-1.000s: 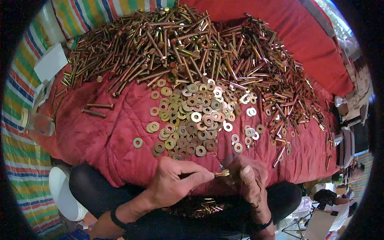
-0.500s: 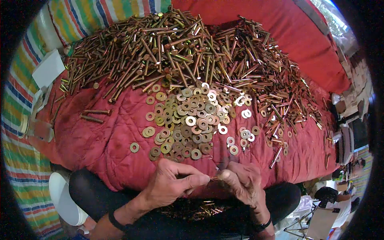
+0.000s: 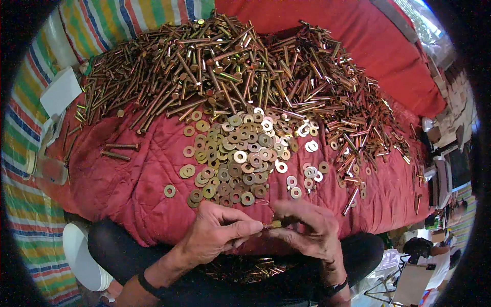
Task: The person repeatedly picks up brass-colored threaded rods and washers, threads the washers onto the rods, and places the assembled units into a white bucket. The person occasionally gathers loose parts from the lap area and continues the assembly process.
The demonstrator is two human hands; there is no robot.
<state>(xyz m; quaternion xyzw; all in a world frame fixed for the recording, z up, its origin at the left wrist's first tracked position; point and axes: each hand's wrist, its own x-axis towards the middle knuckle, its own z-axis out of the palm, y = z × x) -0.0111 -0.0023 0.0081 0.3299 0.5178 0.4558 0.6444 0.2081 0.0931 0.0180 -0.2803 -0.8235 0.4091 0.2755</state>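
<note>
Both hands meet at the near edge of the red quilt [image 3: 128,189]. The left hand [image 3: 215,238] and right hand [image 3: 309,233] pinch one small brass bolt [image 3: 273,224] between fingertips, its long axis running left-right between them. The washers [image 3: 240,158] lie just beyond, about equally near both hands.

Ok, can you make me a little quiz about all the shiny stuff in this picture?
1. True or false: the washers lie nearer the person than the bolt pile.
2. What colour is the quilt under them?
3. The left hand and right hand meet over: A) a small brass piece, B) a spoon, C) a cup.

Key: 1 true; 2 red; 3 A.
</note>
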